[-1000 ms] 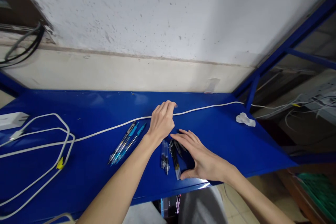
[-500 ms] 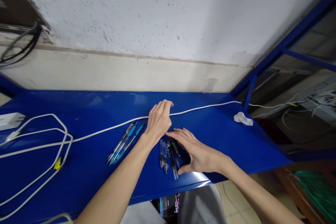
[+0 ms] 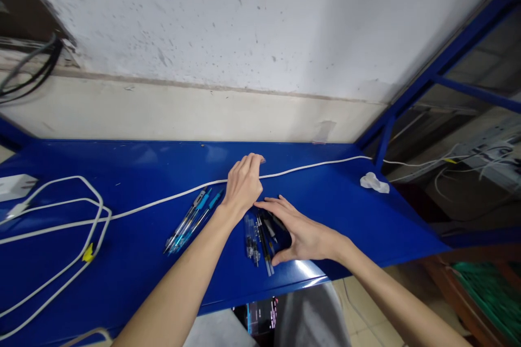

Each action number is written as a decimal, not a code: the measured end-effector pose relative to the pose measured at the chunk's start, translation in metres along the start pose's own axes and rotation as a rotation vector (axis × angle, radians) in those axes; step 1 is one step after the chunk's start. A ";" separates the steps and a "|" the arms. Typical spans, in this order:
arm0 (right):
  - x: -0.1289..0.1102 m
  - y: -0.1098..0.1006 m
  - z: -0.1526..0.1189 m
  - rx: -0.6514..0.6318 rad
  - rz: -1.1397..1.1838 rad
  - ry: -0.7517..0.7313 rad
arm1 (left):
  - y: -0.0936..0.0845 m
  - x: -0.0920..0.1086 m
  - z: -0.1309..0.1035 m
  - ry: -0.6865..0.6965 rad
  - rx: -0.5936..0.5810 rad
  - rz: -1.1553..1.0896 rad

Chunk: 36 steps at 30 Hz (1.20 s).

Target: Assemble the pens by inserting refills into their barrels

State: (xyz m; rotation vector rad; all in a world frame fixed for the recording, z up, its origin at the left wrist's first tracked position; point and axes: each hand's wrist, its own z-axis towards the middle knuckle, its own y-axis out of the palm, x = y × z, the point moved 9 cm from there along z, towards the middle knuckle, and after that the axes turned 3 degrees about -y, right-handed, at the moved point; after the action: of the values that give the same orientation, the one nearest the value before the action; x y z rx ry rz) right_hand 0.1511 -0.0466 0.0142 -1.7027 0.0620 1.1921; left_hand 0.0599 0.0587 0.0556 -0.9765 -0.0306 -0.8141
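Observation:
My left hand (image 3: 243, 181) is closed over the blue tabletop (image 3: 325, 195), its fingers curled away from me; what they hold, if anything, is hidden. My right hand (image 3: 301, 230) rests beside several pen parts with thumb and fingers spread. Among these parts are clear pen barrels (image 3: 249, 236), dark ink refills (image 3: 265, 246) and black pieces (image 3: 268, 226) partly covered by the right hand. Left of my left forearm lie several assembled clear pens with blue or grey tops (image 3: 191, 222).
A white cable (image 3: 317, 166) crosses the table behind my hands. More white cable loops with a yellow tie (image 3: 88, 253) and a white adapter (image 3: 17, 187) lie at left. A crumpled white tissue (image 3: 374, 182) sits at right. A lit phone (image 3: 261, 316) is below the table edge.
The whole view has shifted very slightly. Both hands keep nearly the same pose and place.

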 end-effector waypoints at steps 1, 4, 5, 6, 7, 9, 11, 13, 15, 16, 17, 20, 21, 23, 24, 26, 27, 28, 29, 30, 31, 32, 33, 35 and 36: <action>0.000 -0.003 -0.001 0.021 0.037 -0.007 | 0.000 -0.001 0.000 -0.009 -0.006 0.002; 0.002 -0.020 -0.006 0.124 0.196 0.001 | 0.001 -0.005 0.000 -0.040 -0.022 0.010; 0.004 -0.029 -0.006 0.168 0.245 0.005 | 0.002 -0.005 0.000 -0.049 -0.026 0.016; 0.006 -0.039 -0.005 0.220 0.283 0.000 | 0.002 -0.005 0.001 -0.055 -0.029 0.024; 0.007 -0.050 -0.003 0.279 0.304 -0.013 | 0.001 -0.005 0.001 -0.057 -0.031 0.034; 0.012 -0.076 0.008 0.446 0.309 -0.068 | 0.001 -0.004 0.001 -0.050 -0.032 0.053; 0.022 -0.099 0.022 0.640 0.287 -0.103 | 0.001 -0.001 0.000 -0.028 -0.032 0.067; 0.039 -0.114 0.035 0.835 0.310 -0.116 | 0.002 0.001 0.000 0.003 -0.046 0.081; 0.057 -0.117 0.046 0.951 0.401 -0.121 | 0.005 0.004 -0.001 0.044 -0.072 0.095; 0.065 -0.115 0.050 0.969 0.459 -0.125 | 0.006 0.006 -0.001 0.066 -0.084 0.098; 0.071 -0.111 0.053 0.967 0.501 -0.128 | 0.007 0.008 -0.002 0.089 -0.093 0.095; 0.078 -0.100 0.055 0.891 0.500 -0.121 | 0.008 0.013 -0.002 0.147 -0.097 0.056; 0.078 -0.098 0.054 0.865 0.469 -0.113 | 0.007 0.014 -0.002 0.161 -0.092 0.037; 0.077 -0.096 0.052 0.836 0.405 -0.098 | 0.006 0.015 -0.002 0.174 -0.077 0.001; 0.076 -0.096 0.051 0.832 0.379 -0.093 | 0.006 0.014 -0.002 0.174 -0.070 -0.013; 0.075 -0.097 0.051 0.836 0.339 -0.101 | 0.006 0.012 -0.002 0.171 -0.061 -0.029; 0.074 -0.097 0.052 0.845 0.322 -0.110 | 0.006 0.011 -0.002 0.171 -0.059 -0.033; 0.074 -0.098 0.051 0.859 0.306 -0.118 | 0.006 0.010 -0.002 0.174 -0.057 -0.034; 0.074 -0.099 0.050 0.876 0.289 -0.124 | 0.006 0.010 -0.003 0.180 -0.056 -0.035; 0.074 -0.100 0.049 0.895 0.271 -0.128 | 0.006 0.010 -0.003 0.186 -0.055 -0.038; 0.074 -0.101 0.048 0.910 0.253 -0.128 | 0.006 0.011 -0.003 0.190 -0.053 -0.040; 0.074 -0.101 0.047 0.922 0.236 -0.124 | 0.005 0.011 -0.003 0.193 -0.051 -0.042; 0.074 -0.102 0.046 0.929 0.221 -0.119 | 0.005 0.011 -0.003 0.191 -0.049 -0.042; 0.073 -0.102 0.044 0.937 0.197 -0.111 | 0.005 0.011 -0.004 0.181 -0.047 -0.044; 0.072 -0.103 0.043 0.942 0.188 -0.109 | 0.005 0.011 -0.004 0.176 -0.048 -0.047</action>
State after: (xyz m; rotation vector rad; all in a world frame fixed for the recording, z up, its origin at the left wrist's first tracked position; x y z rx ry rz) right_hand 0.2138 0.0688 0.0332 -0.8116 0.6263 1.1225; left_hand 0.0692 0.0512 0.0538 -0.9485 0.1184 -0.9446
